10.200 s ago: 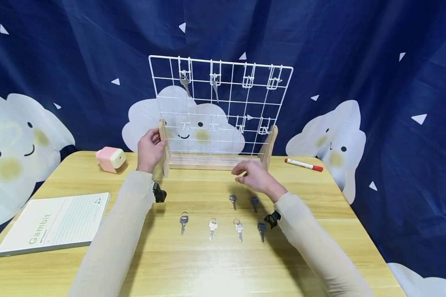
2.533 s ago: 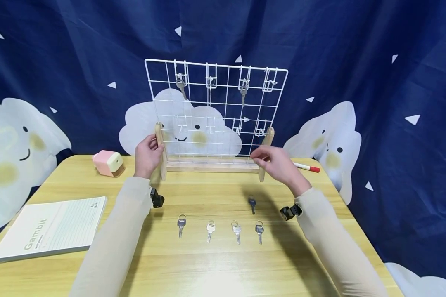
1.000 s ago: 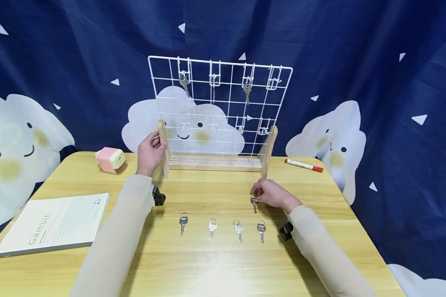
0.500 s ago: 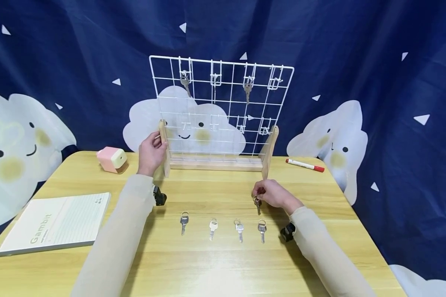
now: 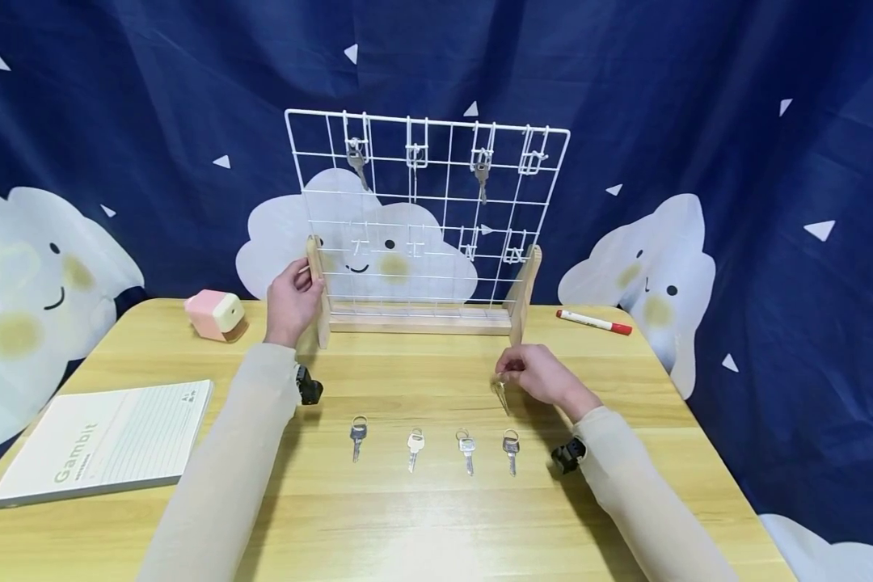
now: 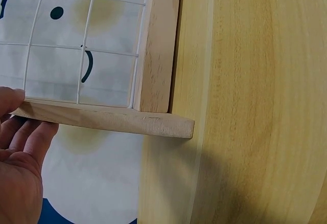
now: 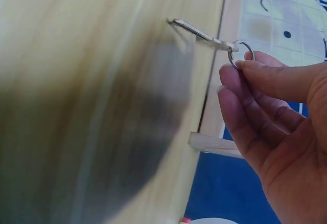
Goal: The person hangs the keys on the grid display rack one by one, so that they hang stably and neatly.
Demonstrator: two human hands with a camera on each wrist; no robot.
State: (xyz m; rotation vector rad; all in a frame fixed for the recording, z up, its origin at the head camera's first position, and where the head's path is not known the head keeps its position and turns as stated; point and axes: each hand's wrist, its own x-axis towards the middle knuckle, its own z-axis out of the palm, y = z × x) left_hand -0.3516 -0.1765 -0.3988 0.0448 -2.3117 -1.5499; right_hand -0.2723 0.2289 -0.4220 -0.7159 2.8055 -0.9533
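My left hand [image 5: 293,303] grips the left wooden upright [image 6: 107,120] of a white wire grid rack [image 5: 447,198], thumb on one side and fingers on the other. Over the table's right half, my right hand [image 5: 541,374] pinches the split ring of a key [image 7: 202,34] between thumb and fingertips. The key hangs from that ring, its blade pointing down toward the tabletop. Three keys hang on the rack's upper hooks: one at left [image 5: 357,164], one seen edge-on [image 5: 415,178] and one further right [image 5: 482,178].
A row of ringed keys lies on the wooden table [image 5: 378,525]: a dark key [image 5: 358,432], a pale key [image 5: 415,442], a silver key [image 5: 467,445] and another dark-headed key [image 5: 511,444]. Around them are a notebook [image 5: 109,440], a pink sharpener [image 5: 214,315] and a red-capped marker [image 5: 594,322].
Since ten seconds ago, a third key has come to hang on the rack. Over the last second my right hand has lifted another key off the table by its ring. The left hand stays put.
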